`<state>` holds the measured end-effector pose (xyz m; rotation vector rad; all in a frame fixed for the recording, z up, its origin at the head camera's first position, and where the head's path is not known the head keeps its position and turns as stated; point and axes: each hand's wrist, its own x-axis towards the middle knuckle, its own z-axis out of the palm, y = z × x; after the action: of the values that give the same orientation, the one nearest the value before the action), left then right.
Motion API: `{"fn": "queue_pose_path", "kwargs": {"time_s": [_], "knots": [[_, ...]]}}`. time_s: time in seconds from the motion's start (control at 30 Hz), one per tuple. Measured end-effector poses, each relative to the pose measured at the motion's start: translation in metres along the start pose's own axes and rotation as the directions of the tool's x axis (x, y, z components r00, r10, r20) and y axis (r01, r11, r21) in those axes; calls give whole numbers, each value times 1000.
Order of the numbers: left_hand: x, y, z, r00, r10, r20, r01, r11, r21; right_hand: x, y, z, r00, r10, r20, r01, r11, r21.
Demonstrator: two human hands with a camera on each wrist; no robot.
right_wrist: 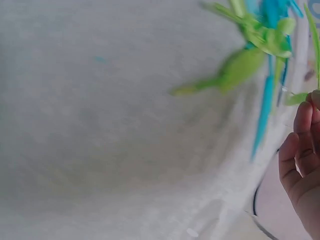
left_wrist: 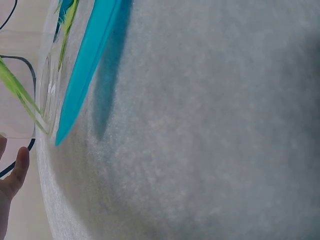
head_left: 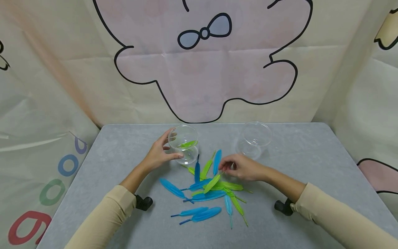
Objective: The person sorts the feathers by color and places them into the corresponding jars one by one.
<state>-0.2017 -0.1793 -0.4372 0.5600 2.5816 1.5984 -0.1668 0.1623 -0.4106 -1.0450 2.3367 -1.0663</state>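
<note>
On the left of the grey table, my left hand [head_left: 157, 154] holds a clear plastic cup [head_left: 190, 155], thumb at the front and fingers behind. Green feathers [head_left: 188, 144] lie inside that cup; in the left wrist view they lean against its wall. My right hand [head_left: 244, 167] pinches a green feather [head_left: 212, 183] by its quill tip, above the loose pile. The right wrist view shows the pinching fingers [right_wrist: 303, 120] at its right edge. Between the hands, several blue feathers [head_left: 209, 196] and green feathers [head_left: 238, 206] lie crossed over one another.
A second clear cup [head_left: 256, 136] stands at the back right, beyond my right hand. Two blue feathers [head_left: 206, 214] lie nearer the front of the table [head_left: 124, 138]. A printed cloth backdrop [head_left: 192, 69] hangs behind the table, with more cloth at both sides.
</note>
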Motion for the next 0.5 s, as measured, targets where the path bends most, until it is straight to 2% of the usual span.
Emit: {"fn": "queue_pose_path", "kwargs": {"time_s": [0.5], "knots": [[0, -1, -1, 1000, -1, 8, 1, 999, -37, 19, -35, -44, 997, -19, -73, 11, 994, -105]]}}
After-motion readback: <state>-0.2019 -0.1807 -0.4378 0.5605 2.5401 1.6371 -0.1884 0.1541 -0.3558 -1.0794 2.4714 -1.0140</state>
